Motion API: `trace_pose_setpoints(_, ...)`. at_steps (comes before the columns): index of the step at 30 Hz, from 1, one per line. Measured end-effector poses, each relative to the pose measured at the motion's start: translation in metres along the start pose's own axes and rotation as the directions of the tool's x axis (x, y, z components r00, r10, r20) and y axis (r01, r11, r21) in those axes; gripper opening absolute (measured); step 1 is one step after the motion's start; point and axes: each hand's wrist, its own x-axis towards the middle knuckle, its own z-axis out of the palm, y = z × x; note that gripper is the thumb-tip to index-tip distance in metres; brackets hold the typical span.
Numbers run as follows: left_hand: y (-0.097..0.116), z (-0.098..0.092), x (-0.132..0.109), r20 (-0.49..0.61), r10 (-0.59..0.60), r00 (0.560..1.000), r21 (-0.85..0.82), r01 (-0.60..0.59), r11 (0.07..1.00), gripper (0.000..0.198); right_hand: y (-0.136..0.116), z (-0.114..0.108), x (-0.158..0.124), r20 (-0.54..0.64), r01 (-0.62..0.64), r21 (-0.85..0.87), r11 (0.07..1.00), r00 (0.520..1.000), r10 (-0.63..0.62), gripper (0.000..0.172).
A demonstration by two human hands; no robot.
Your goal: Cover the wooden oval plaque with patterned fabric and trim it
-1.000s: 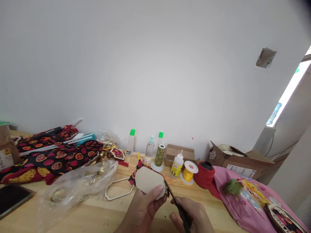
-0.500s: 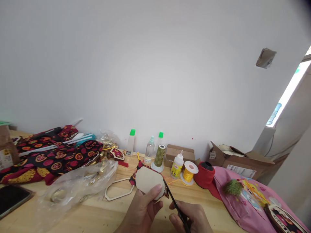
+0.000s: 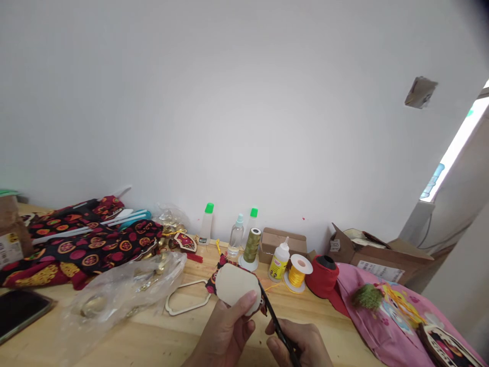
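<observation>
My left hand point(image 3: 225, 334) grips a pale wooden oval piece point(image 3: 234, 286) backed by dark red-patterned fabric that shows along its edges. Its thumb presses on the piece's lower right corner. My right hand point(image 3: 301, 346), at the bottom edge of the view, is closed round black scissors point(image 3: 275, 323). The blades point up and left and meet the fabric at the piece's right edge. Both hands hover above the wooden table point(image 3: 160, 336).
Patterned cloth point(image 3: 84, 244), a crumpled plastic bag point(image 3: 126, 290) and a phone point(image 3: 19, 311) lie at left. Bottles point(image 3: 236, 234), a green thread cone point(image 3: 251, 247), glue point(image 3: 278, 261), yellow cord spool point(image 3: 297, 272) and red roll point(image 3: 323, 275) stand behind. Pink fabric point(image 3: 385, 316) and cardboard boxes point(image 3: 378, 250) are right.
The hands, the wooden piece and the scissors have shifted only slightly to the right; the scissor blades stay at the piece's right edge.
</observation>
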Motion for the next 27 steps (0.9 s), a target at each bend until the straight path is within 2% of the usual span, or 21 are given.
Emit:
trace_pose_setpoints(4, -0.0011, -0.0014, 0.0016, 0.030, 0.011, 1.000, -0.009, -0.010, 1.000, 0.025, 0.0010, -0.0010, -0.0004, 0.030, 0.003, -0.010, 1.000, 1.000, -0.003, 0.028)
trace_pose_setpoints(11, -0.0036, -0.0030, 0.0032, -0.010, 0.008, 1.000, -0.019, -0.008, 1.000, 0.031, 0.0006, 0.0053, -0.0009, -0.118, 0.053, -0.112, 0.992, 0.991, -0.066, 0.030)
trace_pose_setpoints(18, -0.0050, -0.0005, 0.0037, -0.053, -0.012, 0.999, -0.080, 0.008, 0.997, 0.026, 0.0027, 0.0076, -0.0017, -0.148, 0.016, -0.130, 0.991, 0.988, -0.036, 0.028)
trace_pose_setpoints(20, -0.0046, 0.0006, 0.0025, -0.067, -0.028, 0.997, -0.090, 0.022, 0.996, 0.023, 0.0028, 0.0057, -0.0017, -0.092, -0.010, -0.079, 0.997, 0.996, 0.002, 0.028)
trace_pose_setpoints(24, -0.0023, 0.0019, 0.0002, -0.064, -0.054, 0.997, -0.110, 0.047, 0.993, 0.020, 0.0039, 0.0019, -0.0012, 0.106, -0.094, 0.098, 0.991, 0.991, 0.083, 0.041)
trace_pose_setpoints(27, -0.0009, 0.0022, -0.0004, -0.066, -0.057, 0.996, -0.115, 0.049, 0.992, 0.019, 0.0050, 0.0014, -0.0003, 0.160, -0.119, 0.176, 0.977, 0.983, 0.091, 0.049)
